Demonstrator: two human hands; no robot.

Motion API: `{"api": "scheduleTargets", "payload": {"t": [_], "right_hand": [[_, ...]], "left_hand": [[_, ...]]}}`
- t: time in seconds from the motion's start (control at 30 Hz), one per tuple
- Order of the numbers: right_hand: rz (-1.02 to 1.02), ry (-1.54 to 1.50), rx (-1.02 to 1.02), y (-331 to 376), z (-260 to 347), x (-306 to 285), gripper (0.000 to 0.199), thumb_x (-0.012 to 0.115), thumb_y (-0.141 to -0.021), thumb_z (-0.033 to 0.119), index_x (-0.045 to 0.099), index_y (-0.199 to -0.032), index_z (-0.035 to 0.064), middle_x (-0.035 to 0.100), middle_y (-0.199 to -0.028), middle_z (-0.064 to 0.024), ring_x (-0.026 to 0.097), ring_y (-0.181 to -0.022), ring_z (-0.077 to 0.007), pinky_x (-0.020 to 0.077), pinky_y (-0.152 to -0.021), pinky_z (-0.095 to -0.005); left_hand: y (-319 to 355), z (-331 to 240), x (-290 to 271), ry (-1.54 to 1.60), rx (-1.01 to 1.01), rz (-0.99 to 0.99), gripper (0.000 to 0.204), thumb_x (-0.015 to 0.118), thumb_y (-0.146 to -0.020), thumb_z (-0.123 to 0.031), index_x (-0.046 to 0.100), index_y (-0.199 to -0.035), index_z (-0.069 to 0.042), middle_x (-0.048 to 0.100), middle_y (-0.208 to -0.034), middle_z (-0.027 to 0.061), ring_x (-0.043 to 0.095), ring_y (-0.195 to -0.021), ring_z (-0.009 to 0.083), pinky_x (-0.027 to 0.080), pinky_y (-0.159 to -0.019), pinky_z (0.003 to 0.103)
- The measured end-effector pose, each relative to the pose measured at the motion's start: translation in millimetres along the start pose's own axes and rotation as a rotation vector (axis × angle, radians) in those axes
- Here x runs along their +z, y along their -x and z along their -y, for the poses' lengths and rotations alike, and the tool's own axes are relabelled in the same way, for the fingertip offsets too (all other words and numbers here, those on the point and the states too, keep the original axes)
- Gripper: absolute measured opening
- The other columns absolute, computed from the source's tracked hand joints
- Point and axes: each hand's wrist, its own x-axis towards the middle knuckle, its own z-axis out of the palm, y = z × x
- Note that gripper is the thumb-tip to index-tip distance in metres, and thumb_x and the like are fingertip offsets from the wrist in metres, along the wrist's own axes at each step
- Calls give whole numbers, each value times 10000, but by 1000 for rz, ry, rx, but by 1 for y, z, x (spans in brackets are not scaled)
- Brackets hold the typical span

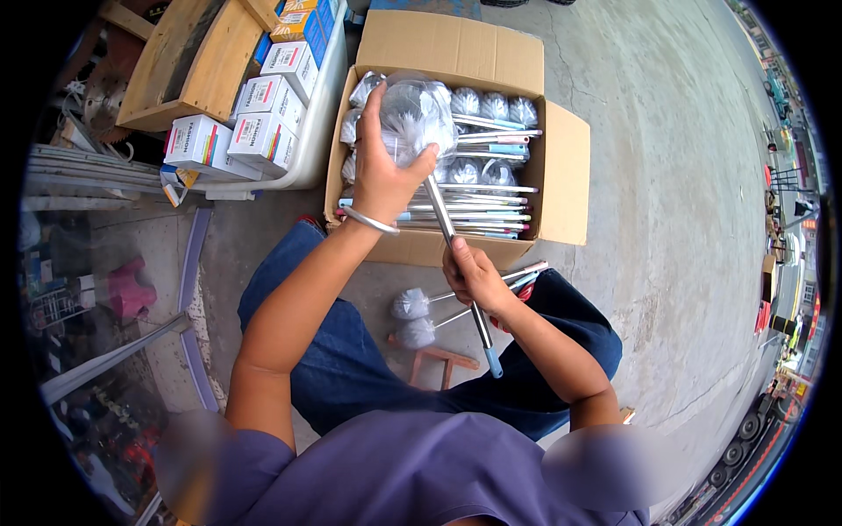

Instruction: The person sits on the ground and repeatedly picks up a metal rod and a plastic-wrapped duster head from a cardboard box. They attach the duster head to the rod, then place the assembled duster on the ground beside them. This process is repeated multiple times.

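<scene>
The person sitting here has a fluffy duster (441,210) slanting between both hands, its plastic-wrapped head above an open carton (408,252), its pale blue handle end down by the knees. The left hand (386,171) is curled round the wrapped head; the right hand (478,276) is clamped on the metal handle. More dusters (469,200) fill the carton — and two grey-headed ones (417,333) lie below it, between the legs.

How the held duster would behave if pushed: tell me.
The duster is likely stiff along its straight, metallic pole. Its fluffy head looks soft and probably light for its size; the clear plastic around it may feel slippery.
</scene>
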Motion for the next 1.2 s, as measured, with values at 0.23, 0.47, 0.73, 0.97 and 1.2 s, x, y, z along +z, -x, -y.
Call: {"api": "scheduleTargets", "payload": {"t": [0.23, 0.47, 0.73, 0.97, 1.2], "right_hand": [[-29, 3, 24, -1, -4, -4, 558, 268, -970, 507, 442, -662, 75, 405, -502, 2, 374, -383, -99, 296, -350, -251], [148, -256, 171, 2, 14, -12, 578, 282, -924, 609, 348, -622, 121, 293, -498, 38, 254, -369, -74, 269, -336, -240], [658, -893, 427, 12, 11, -14, 617, 250, -885, 673, 296, -572, 144, 266, -467, 46, 228, -330, -32, 211, -265, -174], [228, -386, 223, 9, 10, -1, 597, 207, -915, 635, 318, -629, 124, 244, -467, 42, 212, -344, -61, 212, -309, -208], [203, -173, 130, 9, 13, -4, 584, 202, -932, 607, 348, -665, 109, 278, -476, 24, 256, -349, -73, 258, -338, -212]], "left_hand": [[-3, -3, -2, 437, -301, 1, 980, 789, -713, -332, 174, -1398, 4, 343, -1339, 232, 382, -1230, 285, 329, -1017, 362], [-6, -3, -7, 531, -296, 10, 886, 667, -814, -424, 154, -1416, -25, 340, -1354, 176, 375, -1236, 274, 320, -1020, 352], [-11, 7, -14, 1333, -665, 270, 521, 621, -847, -426, 502, -1222, -83, 581, -1132, 55, 541, -1084, 210, 409, -963, 381], [-2, 1, 4, 872, -487, -83, 510, 701, -819, -291, 482, -1216, -57, 558, -1123, 47, 536, -1021, 171, 430, -904, 307], [-18, 7, -21, 1071, -663, 74, 650, 466, -872, -603, 498, -1196, -40, 547, -1143, 64, 506, -1070, 150, 394, -938, 312]]}}
